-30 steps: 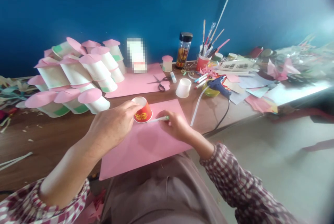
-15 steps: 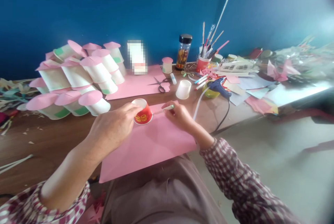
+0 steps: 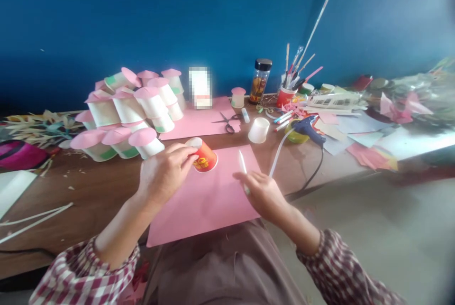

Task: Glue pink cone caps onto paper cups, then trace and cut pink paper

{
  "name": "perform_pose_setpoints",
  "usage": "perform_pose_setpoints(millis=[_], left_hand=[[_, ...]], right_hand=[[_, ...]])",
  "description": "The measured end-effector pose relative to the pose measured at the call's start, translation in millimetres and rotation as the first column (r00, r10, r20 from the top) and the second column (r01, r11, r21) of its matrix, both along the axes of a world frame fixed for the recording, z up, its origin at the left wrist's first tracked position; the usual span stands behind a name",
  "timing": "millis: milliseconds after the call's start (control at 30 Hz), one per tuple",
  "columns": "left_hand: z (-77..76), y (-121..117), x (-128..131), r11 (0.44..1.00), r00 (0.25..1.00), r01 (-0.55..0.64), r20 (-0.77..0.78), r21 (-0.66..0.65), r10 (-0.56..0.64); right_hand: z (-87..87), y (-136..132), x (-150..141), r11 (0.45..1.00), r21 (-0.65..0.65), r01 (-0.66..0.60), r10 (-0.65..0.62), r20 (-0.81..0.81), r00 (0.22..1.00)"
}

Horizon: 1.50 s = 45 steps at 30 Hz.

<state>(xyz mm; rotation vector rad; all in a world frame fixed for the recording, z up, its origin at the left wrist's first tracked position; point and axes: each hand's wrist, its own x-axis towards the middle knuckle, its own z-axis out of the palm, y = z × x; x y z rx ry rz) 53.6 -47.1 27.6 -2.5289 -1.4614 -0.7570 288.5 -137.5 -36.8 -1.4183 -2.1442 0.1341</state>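
My left hand (image 3: 167,165) grips a red paper cup (image 3: 207,159) with yellow print by its narrower end. The cup leans to the left over a pink paper sheet (image 3: 199,210), its wide rim at the lower right; whether the whole rim touches the sheet I cannot tell. To the right, my right hand (image 3: 265,193) is closed around a slim white pen (image 3: 242,161) whose tip points upward, apart from the cup. The pink sheet lies at the table's front edge and overhangs it.
At the left stand several stacked white cups with pink cone tops (image 3: 142,98). Black-handled scissors (image 3: 231,124) lie on another pink sheet (image 3: 188,127). A white cup (image 3: 259,130), a blue glue gun (image 3: 308,127) with its cord, a jar (image 3: 260,81) and a brush cup (image 3: 285,97) are on the right.
My right hand has drawn back from the cup, toward me, and the pen now points upward. The red cup has tipped to the left in my left hand. The view has shifted left.
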Motion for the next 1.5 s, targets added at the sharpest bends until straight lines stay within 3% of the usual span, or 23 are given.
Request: perform_pose_setpoints(millis=[67,133,333,433,567,700,800,900,1000,1133,1200,1367,1500], left_hand=[[8.3,2.5,-7.2,0.998,0.998,-0.054,0.041,0.041,0.052],[16.9,4.6,-14.7,0.99,0.992,-0.107,0.075,0.096,0.1],[24.0,0.6,-21.7,0.971,0.988,-0.113,0.124,0.212,0.088],[16.9,-11.1,-11.7,0.971,0.996,-0.019,0.084,0.24,-0.001],[6.9,-33.9,13.6,0.943,0.983,0.178,-0.082,0.283,-0.161],[0.3,-50.6,41.0,0.886,0.95,0.311,-0.13,0.344,-0.283],[-5.1,-55.0,51.7,0.858,0.923,0.384,-0.138,0.34,-0.359],[-16.3,-56.0,52.0,0.847,0.904,0.425,-0.101,0.318,-0.416],[-36.7,-56.1,48.9,0.841,0.878,0.477,-0.098,0.255,-0.468],[-67.8,-53.3,48.1,0.887,0.863,0.457,-0.207,-0.065,-0.46],[-77.7,-51.3,48.4,0.887,0.865,0.439,-0.201,-0.145,-0.461],[-80.4,-52.1,48.8,0.89,0.876,0.407,-0.187,-0.204,-0.444],[-74.1,-57.1,49.5,0.879,0.871,0.398,-0.194,-0.263,-0.452]], right_hand=[[-4.9,-6.2,-4.1,1.0,0.015,-0.027,0.024,0.166,0.986],[-8.7,-9.3,-10.2,0.997,0.025,-0.078,0.07,0.231,0.97],[-9.6,-7.1,-27.2,0.993,0.015,-0.117,0.115,0.117,0.986],[-3.2,-4.9,-24.4,0.999,0.041,-0.001,0.004,-0.063,0.998],[15.8,0.8,-10.9,0.968,0.131,0.216,-0.175,-0.267,0.948],[31.1,9.7,-1.7,0.964,0.231,0.132,-0.083,-0.21,0.974],[28.7,15.8,0.7,0.967,0.24,0.084,-0.044,-0.17,0.984],[25.8,23.2,4.6,0.966,0.234,0.108,-0.072,-0.16,0.985],[37.4,34.3,11.9,0.957,0.214,0.196,-0.157,-0.185,0.97],[65.9,53.1,20.5,0.935,0.216,0.283,-0.245,-0.187,0.951],[73.5,61.7,21.3,0.948,0.178,0.263,-0.237,-0.154,0.959],[61.0,74.1,11.2,0.993,0.049,0.105,-0.106,0.001,0.994],[46.2,78.1,-0.1,0.998,-0.002,0.065,-0.065,0.062,0.996]])
